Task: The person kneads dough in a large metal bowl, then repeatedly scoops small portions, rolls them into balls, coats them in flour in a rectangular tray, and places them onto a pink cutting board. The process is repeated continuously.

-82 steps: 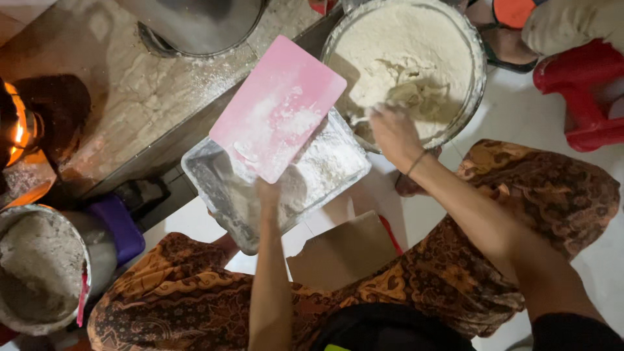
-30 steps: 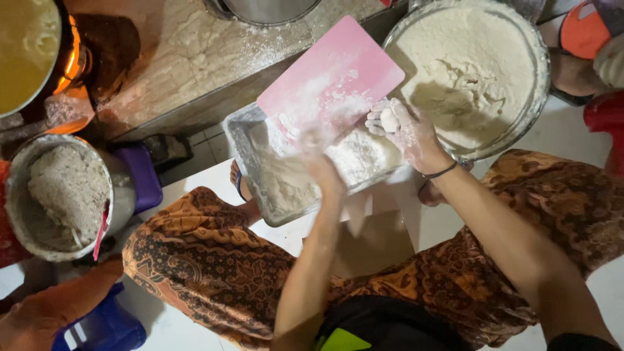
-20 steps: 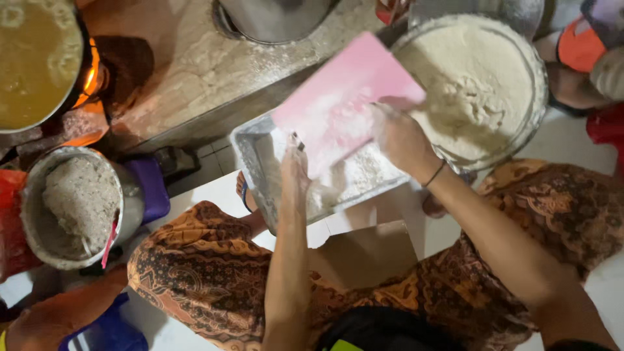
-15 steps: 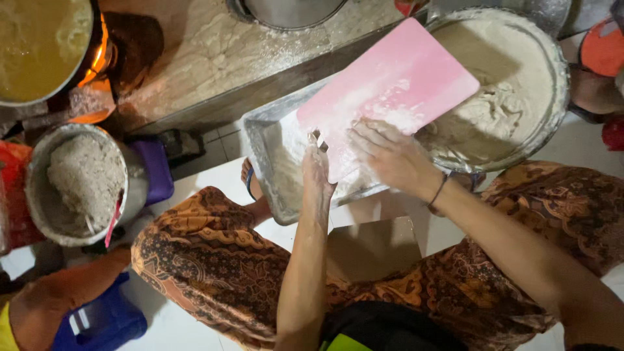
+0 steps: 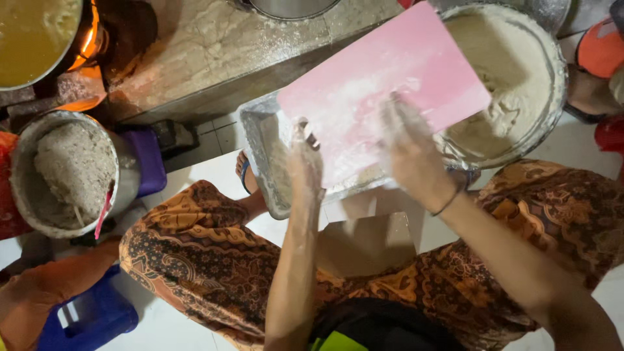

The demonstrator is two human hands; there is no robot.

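A pink board [image 5: 383,84] lies tilted across a rectangular metal tray [image 5: 260,146] dusted with flour. My left hand [image 5: 305,166], white with flour, holds the board at its near left edge, fingers pointing up. My right hand [image 5: 409,146] lies flat on the board's near right part with fingers spread; both hands are motion-blurred. Whether dough sits under the palm is hidden. A large round metal bowl of pale dough [image 5: 520,78] stands just right of the board, partly under its corner. My patterned brown trousers [image 5: 195,253] fill the lower view.
A stone counter [image 5: 208,45] runs behind the tray, with a fire [image 5: 91,32] and a pan of yellow liquid [image 5: 29,32] at far left. A pot of grey mix [image 5: 71,172], a purple stool [image 5: 148,159], a blue stool [image 5: 91,318] and a cardboard box [image 5: 364,240] surround my legs.
My right hand came out of the bowl with a lump of dough, brought it to the pink board and now lies flat there. My left hand stayed at the board's edge.
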